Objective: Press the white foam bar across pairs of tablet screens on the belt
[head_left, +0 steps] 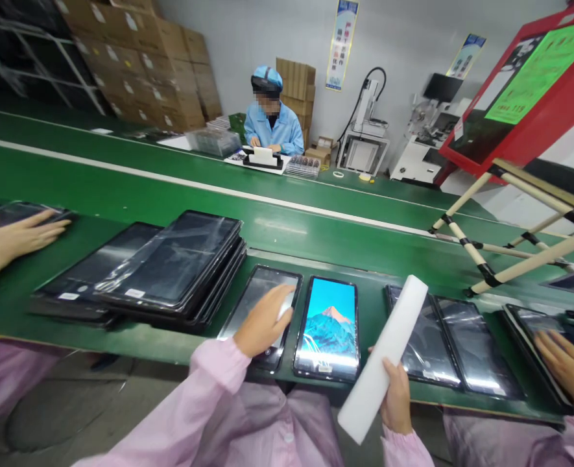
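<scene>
In the head view, the left hand pinches a small white object over a dark tablet lying flat on the bench, perhaps for wiping or pressing its screen. The right hand has its fingers closed round a white foam bar, tilted, seemingly to keep it off the lit tablet just beside.

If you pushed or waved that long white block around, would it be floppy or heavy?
The white block looks stiff, since it stays straight though the right hand grips it only toward one end. It is probably light for its size: one hand holds it slanting up. Its flat sides and squared edges suggest it would slide rather than roll.
</scene>
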The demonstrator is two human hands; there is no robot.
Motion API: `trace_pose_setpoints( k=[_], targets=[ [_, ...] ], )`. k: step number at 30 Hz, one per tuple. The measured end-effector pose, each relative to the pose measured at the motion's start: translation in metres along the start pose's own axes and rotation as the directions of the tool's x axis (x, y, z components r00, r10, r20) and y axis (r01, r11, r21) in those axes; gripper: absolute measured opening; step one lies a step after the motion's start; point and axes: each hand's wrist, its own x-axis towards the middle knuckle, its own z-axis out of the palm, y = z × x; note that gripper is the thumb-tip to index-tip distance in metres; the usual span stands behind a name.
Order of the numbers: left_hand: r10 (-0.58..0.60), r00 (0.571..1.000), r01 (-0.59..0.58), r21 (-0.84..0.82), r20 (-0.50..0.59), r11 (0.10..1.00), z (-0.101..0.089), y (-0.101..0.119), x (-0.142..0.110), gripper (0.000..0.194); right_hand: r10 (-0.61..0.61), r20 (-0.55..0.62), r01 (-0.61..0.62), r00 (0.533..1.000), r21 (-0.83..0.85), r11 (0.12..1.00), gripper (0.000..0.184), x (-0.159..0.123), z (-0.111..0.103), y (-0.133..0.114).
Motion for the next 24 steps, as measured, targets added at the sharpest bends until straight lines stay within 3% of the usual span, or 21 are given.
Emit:
trace_pose_setpoints(
  k=[2, 4, 7, 10, 14, 17, 18, 19, 21, 22, 24],
  targets=[
    [-0.139, 0.981, 0.137, -0.03, -0.137, 0.99, -0.018, -0.024, -0.04, 0.055, 0.01, 0.016, -0.01, 1.0, 0.011, 1.0, 0.057, 0.002, 0.001, -0.001],
    [-0.33, 0.916, 0.315, -0.102, -0.229, 0.944, -0.027, -0.044, -0.079, 0.061, 0.023, 0.035, -0.024, 0.999, 0.019, 1.0, 0.06, 0.003, 0.004, -0.004],
    [-0.575, 0.792, 0.491, -0.344, -0.207, 0.8, -0.022, -0.056, -0.116, 0.069, 0.085, 0.061, -0.086, 0.995, 0.017, 0.996, 0.064, 0.003, 0.014, -0.007],
    [-0.655, 0.737, 0.498, -0.52, -0.168, 0.694, -0.005, -0.049, -0.126, 0.07, 0.133, 0.033, -0.131, 0.991, -0.034, 0.991, 0.07, -0.001, 0.023, -0.007],
    [-0.636, 0.756, 0.47, -0.547, -0.156, 0.693, 0.001, -0.031, -0.124, 0.068, 0.114, -0.033, -0.115, 0.993, -0.035, 0.993, 0.064, -0.01, 0.024, -0.008],
    [-0.574, 0.758, 0.43, -0.424, -0.31, 0.797, -0.008, -0.009, -0.123, 0.062, 0.01, -0.135, -0.009, 0.991, 0.007, 1.0, 0.054, -0.02, 0.018, -0.012],
    [-0.527, 0.775, 0.403, -0.369, -0.349, 0.838, -0.01, 0.002, -0.123, 0.058, -0.03, -0.171, 0.034, 0.985, 0.022, 0.999, 0.053, -0.025, 0.018, -0.013],
    [-0.467, 0.818, 0.366, -0.324, -0.335, 0.872, -0.011, 0.014, -0.122, 0.055, -0.066, -0.191, 0.074, 0.979, 0.038, 0.997, 0.051, -0.031, 0.02, -0.013],
    [-0.331, 0.935, 0.275, -0.326, -0.13, 0.905, -0.006, 0.039, -0.121, 0.059, -0.118, -0.173, 0.132, 0.978, 0.072, 0.989, 0.051, -0.045, 0.028, -0.009],
    [-0.267, 0.964, 0.251, -0.371, 0.008, 0.894, -0.002, 0.051, -0.119, 0.065, -0.123, -0.131, 0.135, 0.984, 0.089, 0.987, 0.052, -0.052, 0.034, -0.005],
    [-0.225, 0.956, 0.289, -0.474, 0.188, 0.832, 0.008, 0.066, -0.115, 0.071, -0.089, -0.026, 0.091, 0.996, 0.106, 0.99, 0.057, -0.063, 0.045, 0.002]
  ],
)
